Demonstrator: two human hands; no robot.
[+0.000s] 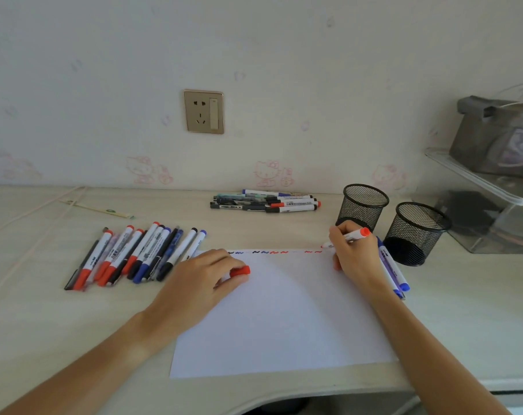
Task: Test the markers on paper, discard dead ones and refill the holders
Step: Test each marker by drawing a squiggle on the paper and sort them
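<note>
Head view: the right hand (pixel 354 253) grips a red marker (pixel 351 236), tip at the paper's (pixel 284 310) far right corner, finishing a test row. The left hand (pixel 204 281) pinches its red cap (pixel 240 271). Next, I judge: recap, then sort toward the 2 holders (pixel 363 206) by the desk's right edge.

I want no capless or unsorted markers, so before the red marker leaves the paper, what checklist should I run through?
1. Red marker gripped by right hand: ok.
2. Tip on the paper at its far right corner: ok.
3. Fresh red mark showing: cannot tell.
4. Red cap ready in left hand: ok.
5. Mesh holders upright: ok.
6. Holders refilled: not ok, no markers stand in them.
</note>
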